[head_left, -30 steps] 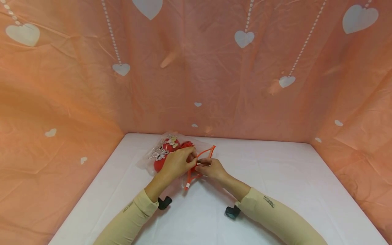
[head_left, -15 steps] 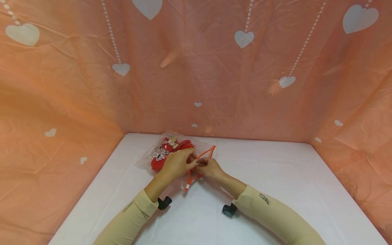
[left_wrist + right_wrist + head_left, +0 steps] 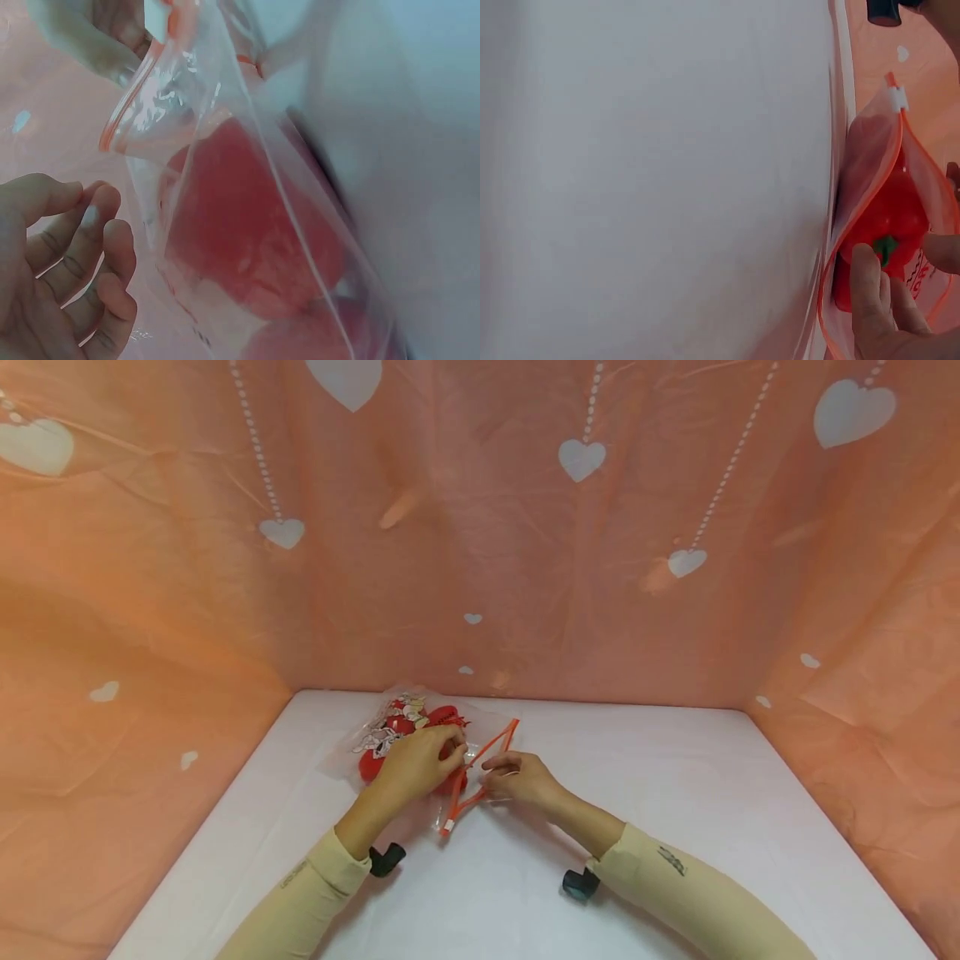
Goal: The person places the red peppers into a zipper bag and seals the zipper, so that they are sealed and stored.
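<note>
A clear zip bag (image 3: 341, 760) with cartoon prints lies at the table's back left, its orange zip rim (image 3: 489, 743) spread apart. Red contents fill it, among them a red bell pepper (image 3: 885, 214) whose green stem shows through the mouth in the right wrist view. A white slider (image 3: 898, 99) sits at one end of the rim. My left hand (image 3: 416, 760) is over the bag's near side; its loosely bent fingers (image 3: 91, 225) hold nothing beside the plastic. My right hand (image 3: 525, 779) is at the bag's mouth, thumb and fingers apart, fingertips overlapping the pepper in the right wrist view.
A white table (image 3: 637, 777) stretches out to the right and front of the bag. Orange curtains (image 3: 525, 568) with white hearts enclose it at the back and sides. Small black cameras (image 3: 580, 885) jut from both wrists.
My hands were close together at the bag's rim; now they stand apart, the right one drawn back to the right. The bag's mouth shows wider. The whole head view has shifted slightly.
</note>
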Motion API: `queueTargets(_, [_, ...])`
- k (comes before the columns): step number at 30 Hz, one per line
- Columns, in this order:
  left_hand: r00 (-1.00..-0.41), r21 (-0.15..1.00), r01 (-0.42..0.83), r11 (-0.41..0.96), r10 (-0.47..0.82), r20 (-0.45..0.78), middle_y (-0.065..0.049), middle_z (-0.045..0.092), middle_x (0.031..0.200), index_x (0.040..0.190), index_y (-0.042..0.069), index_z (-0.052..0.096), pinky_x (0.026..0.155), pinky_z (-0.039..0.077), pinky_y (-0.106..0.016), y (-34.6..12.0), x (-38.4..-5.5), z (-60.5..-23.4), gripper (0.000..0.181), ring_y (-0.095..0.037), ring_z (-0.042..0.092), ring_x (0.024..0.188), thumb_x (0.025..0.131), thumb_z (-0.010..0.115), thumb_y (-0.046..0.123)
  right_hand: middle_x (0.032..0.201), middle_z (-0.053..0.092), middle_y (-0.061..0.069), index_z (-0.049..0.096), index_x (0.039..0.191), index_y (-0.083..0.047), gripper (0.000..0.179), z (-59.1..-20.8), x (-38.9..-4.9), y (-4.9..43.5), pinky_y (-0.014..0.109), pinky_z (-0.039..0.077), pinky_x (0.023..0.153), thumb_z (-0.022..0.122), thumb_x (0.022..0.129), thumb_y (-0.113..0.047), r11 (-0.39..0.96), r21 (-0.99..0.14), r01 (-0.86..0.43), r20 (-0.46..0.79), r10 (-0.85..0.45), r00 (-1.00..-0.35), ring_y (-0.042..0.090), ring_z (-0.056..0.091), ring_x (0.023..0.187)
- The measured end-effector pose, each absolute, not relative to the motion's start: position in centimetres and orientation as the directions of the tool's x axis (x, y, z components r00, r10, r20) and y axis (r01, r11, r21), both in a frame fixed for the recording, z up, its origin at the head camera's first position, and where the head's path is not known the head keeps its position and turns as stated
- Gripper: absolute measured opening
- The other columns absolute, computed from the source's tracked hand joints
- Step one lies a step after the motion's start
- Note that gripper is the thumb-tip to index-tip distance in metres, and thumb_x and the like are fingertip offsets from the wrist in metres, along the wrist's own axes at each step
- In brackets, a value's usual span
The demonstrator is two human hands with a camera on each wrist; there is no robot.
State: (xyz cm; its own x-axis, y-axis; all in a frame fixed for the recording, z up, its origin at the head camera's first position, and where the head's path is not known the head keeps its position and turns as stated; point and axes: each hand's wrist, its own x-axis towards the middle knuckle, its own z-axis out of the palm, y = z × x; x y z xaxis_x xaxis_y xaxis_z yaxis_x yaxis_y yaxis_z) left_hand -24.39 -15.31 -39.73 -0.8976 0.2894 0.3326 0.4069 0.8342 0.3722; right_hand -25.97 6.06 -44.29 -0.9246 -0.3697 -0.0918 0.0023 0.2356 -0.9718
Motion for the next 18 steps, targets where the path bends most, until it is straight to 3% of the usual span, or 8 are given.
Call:
queueTargets(5, [-0.897, 0.358, 0.406, 0.841, 0.291, 0.333, 0.009, 0.073, 0.085, 0.099, 0.020, 0.074, 0.060, 0.051, -0.033, -15.7, -24.0, -39.6, 0.004, -0.011, 0.061, 0.071, 0.099, 0.076, 0.024, 0.097, 0.075, 0.013, 0.066, 0.123, 0.015, 0.034, -44.3, -24.9, 6.3, 0.038, 0.064, 0.079, 0.075, 0.096, -0.003, 0.186, -0.981, 0.062, -0.133, -0.403, -0.906, 0.022, 0.077, 0.082])
queueTargets(15, [-0.904, 0.339, 0.398, 0.852, 0.300, 0.306, 0.007, 0.069, 0.081, 0.095, 0.019, 0.073, 0.063, 0.050, -0.031, -16.8, -22.8, -40.0, 0.008, -0.012, 0.057, 0.069, 0.097, 0.080, 0.024, 0.103, 0.077, 0.022, 0.069, 0.120, 0.012, 0.028, -44.5, -23.4, 6.5, 0.033, 0.063, 0.073, 0.072, 0.097, -0.003, 0.191, -0.981, 0.021, -0.110, -0.469, -0.876, 0.020, 0.077, 0.081])
queueTargets(18, [-0.898, 0.332, 0.411, 0.849, 0.313, 0.310, 0.008, 0.068, 0.080, 0.095, 0.020, 0.073, 0.061, 0.049, -0.031, -17.1, -22.2, -40.3, 0.008, -0.011, 0.057, 0.069, 0.096, 0.080, 0.023, 0.098, 0.078, 0.018, 0.071, 0.119, 0.009, 0.026, -44.5, -23.0, 6.4, 0.029, 0.060, 0.067, 0.073, 0.097, -0.005, 0.209, -0.978, 0.014, -0.114, -0.476, -0.872, 0.019, 0.077, 0.078])
